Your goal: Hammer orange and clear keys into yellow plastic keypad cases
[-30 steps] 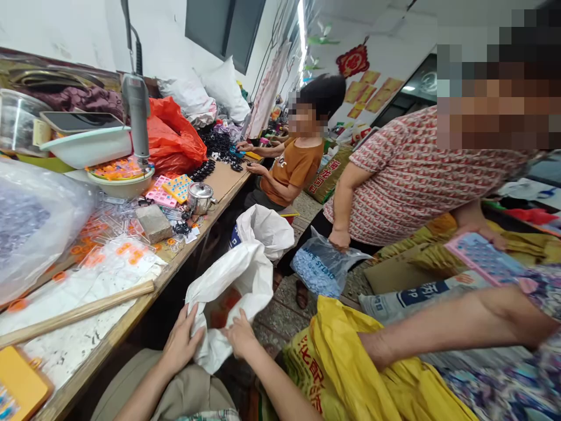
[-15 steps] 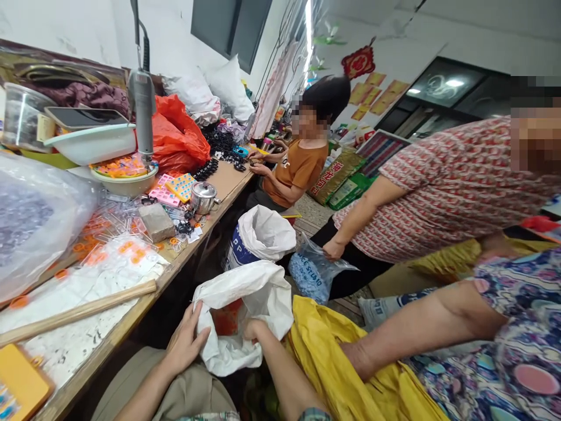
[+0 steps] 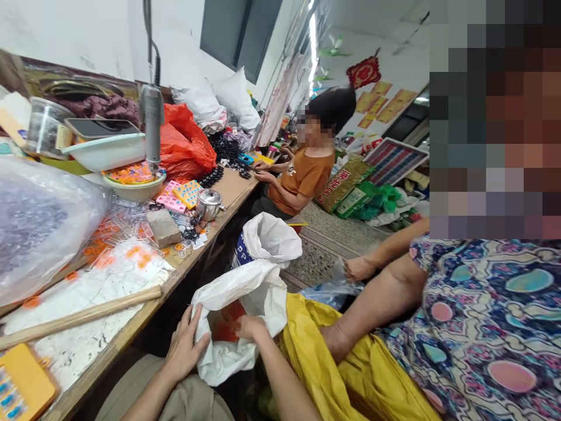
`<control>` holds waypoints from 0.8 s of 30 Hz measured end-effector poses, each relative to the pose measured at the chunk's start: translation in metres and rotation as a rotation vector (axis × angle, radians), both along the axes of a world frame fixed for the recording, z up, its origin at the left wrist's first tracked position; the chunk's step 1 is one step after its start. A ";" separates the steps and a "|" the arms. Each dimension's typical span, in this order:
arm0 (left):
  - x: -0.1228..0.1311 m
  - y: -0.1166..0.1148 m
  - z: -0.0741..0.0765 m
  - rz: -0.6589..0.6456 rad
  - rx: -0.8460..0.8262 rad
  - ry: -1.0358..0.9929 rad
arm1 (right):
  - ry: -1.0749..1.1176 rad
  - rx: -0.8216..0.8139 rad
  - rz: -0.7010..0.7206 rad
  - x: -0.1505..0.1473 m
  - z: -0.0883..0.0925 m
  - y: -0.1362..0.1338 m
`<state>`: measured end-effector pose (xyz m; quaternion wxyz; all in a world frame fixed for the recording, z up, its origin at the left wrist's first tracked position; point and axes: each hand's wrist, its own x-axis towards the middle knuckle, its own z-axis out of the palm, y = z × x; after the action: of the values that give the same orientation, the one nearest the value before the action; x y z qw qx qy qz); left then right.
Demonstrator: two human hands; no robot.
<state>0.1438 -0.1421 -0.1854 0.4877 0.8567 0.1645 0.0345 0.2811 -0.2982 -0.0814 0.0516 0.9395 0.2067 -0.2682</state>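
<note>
My left hand (image 3: 187,342) grips the rim of a white woven sack (image 3: 228,359) at its left side, thumb toward the opening. The sack stands open in front of my lap. Into its mouth reaches my right hand (image 3: 249,328), whose fingers are mostly hidden. Beside that hand, deep in the sack, lies orange-red material (image 3: 228,320); I cannot make out what it is. Right of the white sack is a yellow sack (image 3: 350,374), with another person's arm (image 3: 372,304) reaching into it.
To the left runs a workbench (image 3: 118,356) with a wooden stick (image 3: 87,316), a stone block (image 3: 163,228) and a lidded metal pot (image 3: 208,204). Over it hangs a grey rotary tool (image 3: 152,126). Another white sack (image 3: 272,237) stands ahead; a person in orange (image 3: 307,175) sits beyond.
My right hand has shifted slightly left inside the sack; my left hand stays on the rim. The person in the floral top has leaned further into view, covering the person in the patterned red-and-white top.
</note>
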 end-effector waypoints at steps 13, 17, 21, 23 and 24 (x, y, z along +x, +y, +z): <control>-0.052 0.021 0.137 0.167 0.212 -0.517 | -0.215 0.931 0.741 -0.052 0.071 0.134; -0.136 0.099 0.189 0.711 0.488 -0.456 | -0.242 0.839 0.981 -0.082 0.093 0.228; -0.214 0.194 0.214 1.156 0.685 -0.109 | -0.204 0.713 1.131 -0.095 0.089 0.286; -0.228 0.232 0.214 1.197 0.665 -0.023 | -0.196 0.661 1.178 -0.096 0.082 0.301; -0.228 0.248 0.211 1.185 0.643 0.014 | -0.194 0.645 1.192 -0.096 0.079 0.305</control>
<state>-0.0838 0.1057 0.0254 0.1062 0.7245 0.5913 0.3380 0.1853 0.0073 -0.0023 -0.0736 0.6534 0.7526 -0.0336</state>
